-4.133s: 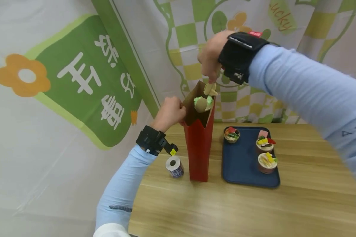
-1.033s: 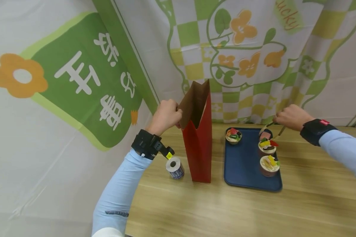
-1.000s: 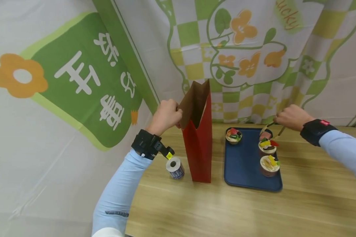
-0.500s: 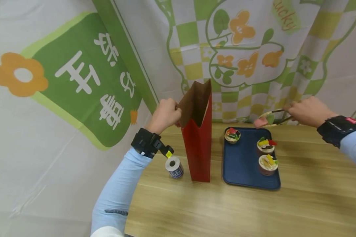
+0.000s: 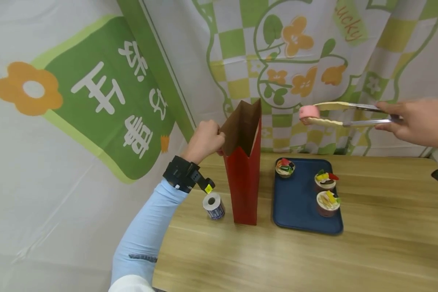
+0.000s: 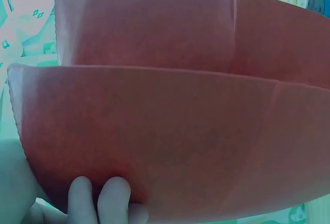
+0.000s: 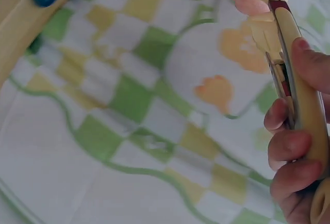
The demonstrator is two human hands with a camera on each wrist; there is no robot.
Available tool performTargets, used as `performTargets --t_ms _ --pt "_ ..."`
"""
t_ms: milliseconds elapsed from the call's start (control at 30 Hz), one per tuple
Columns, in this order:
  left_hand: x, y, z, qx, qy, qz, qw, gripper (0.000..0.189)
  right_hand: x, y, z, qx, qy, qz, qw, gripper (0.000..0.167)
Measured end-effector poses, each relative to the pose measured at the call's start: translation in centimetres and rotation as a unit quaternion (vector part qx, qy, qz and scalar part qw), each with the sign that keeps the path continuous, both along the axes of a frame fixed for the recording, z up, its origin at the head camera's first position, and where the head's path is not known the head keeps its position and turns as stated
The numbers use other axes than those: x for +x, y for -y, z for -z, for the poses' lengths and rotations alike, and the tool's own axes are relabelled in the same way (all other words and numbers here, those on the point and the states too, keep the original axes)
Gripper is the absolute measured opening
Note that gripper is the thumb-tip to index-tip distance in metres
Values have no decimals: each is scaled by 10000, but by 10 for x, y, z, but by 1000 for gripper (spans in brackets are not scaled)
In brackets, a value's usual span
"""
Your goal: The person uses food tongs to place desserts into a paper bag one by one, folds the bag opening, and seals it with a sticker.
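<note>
The left hand (image 5: pixel 203 141) pinches the left rim of a tall red paper bag (image 5: pixel 244 186), which stands upright with its mouth open. In the left wrist view, fingertips (image 6: pixel 114 195) press on the brown inside of the bag (image 6: pixel 170 131). The right hand (image 5: pixel 419 121) grips metal tongs (image 5: pixel 365 107) with cream-coloured tips, raised above the table and level with the bag's top. Between those tips sits a small pink, round, cake-like piece (image 5: pixel 308 112). Curled fingers wrap the tongs' handle (image 7: pixel 309 110) in the right wrist view. What lies inside the bag is hidden.
A blue tray (image 5: pixel 295 202) right of the bag carries a cupcake (image 5: pixel 285 167) at its back left and two more cupcakes (image 5: pixel 325 180) along its right side. A label roll (image 5: pixel 213 206) stands left of the bag. Patterned cloth (image 5: pixel 314 48) hangs behind the table.
The right hand has lifted the pink piece off the tray with the tongs and raised it. Earlier it held a green-and-brown item over the bag, now out of sight. The left hand stays put.
</note>
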State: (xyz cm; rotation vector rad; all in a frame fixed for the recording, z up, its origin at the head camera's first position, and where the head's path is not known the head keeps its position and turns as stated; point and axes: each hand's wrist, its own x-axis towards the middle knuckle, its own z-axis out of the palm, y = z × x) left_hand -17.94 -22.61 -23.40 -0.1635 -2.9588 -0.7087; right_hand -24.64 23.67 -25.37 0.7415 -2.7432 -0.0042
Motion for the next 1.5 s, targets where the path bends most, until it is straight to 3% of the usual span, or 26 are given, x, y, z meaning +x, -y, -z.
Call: performTargets --t_ms 167,300,400,567,800,933,1000,1233,1333,1500 --pt "1 -1 0 -45 21 -30 10000 36 12 13 -31 -541 20 -87 9985 51" --pt "2 -2 0 -67 11 -31 10000 36 22 34 -58 -635 -303 -528 9961 49" --pt "2 -4 -1 -109 -16 -42 9999 35 28 55 -78 -489 -518 -882 9935 51" --pt "0 -6 -1 -211 -82 -75 9997 34 32 92 -104 15 -514 -1215 9913 53" --pt "-4 -10 1 -350 -317 -18 9989 34 32 146 -135 954 429 -1409 9845 46" --pt "-3 -11 0 -305 -178 -33 9994 34 36 187 -152 1573 895 -1360 9740 29" --pt "-3 -11 -2 -240 -61 -63 9997 34 38 209 -159 1929 1066 -1287 9669 30" --pt "-1 -16 -3 -2 129 -144 9998 33 36 273 -167 2656 1617 -1099 9441 27" --pt "-1 -20 -1 130 146 -65 9998 29 31 287 -159 2784 1734 -1082 9385 26" --pt "-1 -25 1 251 86 70 9996 24 22 299 -132 2856 1691 -1069 9372 22"
